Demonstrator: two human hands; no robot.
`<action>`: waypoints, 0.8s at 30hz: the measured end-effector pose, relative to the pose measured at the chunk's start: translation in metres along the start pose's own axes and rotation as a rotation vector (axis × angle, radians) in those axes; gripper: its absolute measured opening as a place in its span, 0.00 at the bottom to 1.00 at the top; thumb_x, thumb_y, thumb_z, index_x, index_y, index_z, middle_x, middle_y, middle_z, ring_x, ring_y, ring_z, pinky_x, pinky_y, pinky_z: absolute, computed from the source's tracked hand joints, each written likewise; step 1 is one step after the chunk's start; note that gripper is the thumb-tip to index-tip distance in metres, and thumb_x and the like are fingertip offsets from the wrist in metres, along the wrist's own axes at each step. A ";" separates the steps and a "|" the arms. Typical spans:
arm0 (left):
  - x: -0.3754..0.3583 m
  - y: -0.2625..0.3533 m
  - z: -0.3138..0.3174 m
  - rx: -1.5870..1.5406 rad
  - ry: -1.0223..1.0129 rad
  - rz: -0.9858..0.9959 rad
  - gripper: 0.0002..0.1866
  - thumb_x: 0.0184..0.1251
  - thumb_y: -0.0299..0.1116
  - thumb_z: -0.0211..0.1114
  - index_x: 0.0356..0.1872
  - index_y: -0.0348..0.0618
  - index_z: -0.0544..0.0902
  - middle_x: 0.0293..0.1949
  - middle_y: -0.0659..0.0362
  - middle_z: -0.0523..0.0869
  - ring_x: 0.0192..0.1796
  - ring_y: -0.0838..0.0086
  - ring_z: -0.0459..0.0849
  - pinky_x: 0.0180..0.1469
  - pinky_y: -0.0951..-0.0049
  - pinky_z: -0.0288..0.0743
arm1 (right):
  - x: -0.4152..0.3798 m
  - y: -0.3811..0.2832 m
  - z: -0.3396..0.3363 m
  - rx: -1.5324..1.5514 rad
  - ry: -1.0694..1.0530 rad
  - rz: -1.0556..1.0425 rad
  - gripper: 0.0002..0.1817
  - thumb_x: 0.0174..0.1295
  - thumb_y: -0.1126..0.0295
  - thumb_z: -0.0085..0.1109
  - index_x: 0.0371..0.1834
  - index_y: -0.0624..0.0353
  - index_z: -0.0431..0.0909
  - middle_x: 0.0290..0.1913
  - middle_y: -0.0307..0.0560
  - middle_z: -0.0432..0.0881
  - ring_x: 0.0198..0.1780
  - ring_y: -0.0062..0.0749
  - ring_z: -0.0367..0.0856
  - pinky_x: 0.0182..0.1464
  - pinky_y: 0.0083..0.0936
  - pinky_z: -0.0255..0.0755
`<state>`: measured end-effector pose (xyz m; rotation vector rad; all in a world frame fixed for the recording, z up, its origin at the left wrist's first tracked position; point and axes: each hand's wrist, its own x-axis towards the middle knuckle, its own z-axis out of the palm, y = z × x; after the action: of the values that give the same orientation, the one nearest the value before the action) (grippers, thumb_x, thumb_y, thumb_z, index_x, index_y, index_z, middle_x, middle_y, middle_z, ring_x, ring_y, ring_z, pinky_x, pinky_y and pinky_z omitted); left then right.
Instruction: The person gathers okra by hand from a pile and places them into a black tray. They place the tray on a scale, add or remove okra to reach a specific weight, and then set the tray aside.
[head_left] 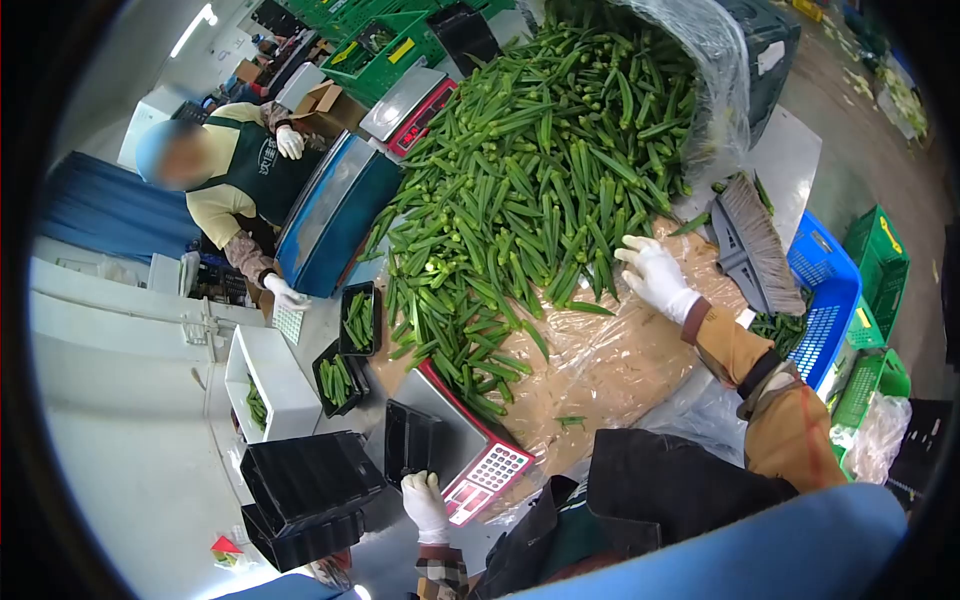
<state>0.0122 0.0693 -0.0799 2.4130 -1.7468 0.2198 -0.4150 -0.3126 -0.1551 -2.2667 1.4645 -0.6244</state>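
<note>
My left hand, in a white glove, has its fingers curled at the near edge of a black plastic tray. That tray rests on a red-and-silver weighing scale with a keypad. My gloved right hand is over the lower right edge of a large heap of green okra. Its fingers are apart, and I see nothing held in it. Loose okra lies close to its fingertips. Brown, plastic-covered sheeting spreads below the heap.
Two okra-filled trays stand left of the heap, near stacked black trays and a white box. A grey brush and blue basket are at right. Across the table, a co-worker stands by a blue machine.
</note>
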 end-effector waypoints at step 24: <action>0.076 -0.098 -0.217 -0.002 1.054 -0.531 0.09 0.71 0.34 0.67 0.38 0.36 0.84 0.32 0.59 0.83 0.37 0.73 0.79 0.46 0.72 0.74 | -0.072 -0.046 0.057 0.466 -0.029 -0.120 0.11 0.58 0.81 0.59 0.44 0.60 0.83 0.48 0.53 0.84 0.53 0.48 0.79 0.63 0.39 0.71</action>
<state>0.1228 0.0743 0.1447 1.9944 -0.6265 1.1308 -0.3747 -0.2241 -0.1904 -1.9915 1.0392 -0.8626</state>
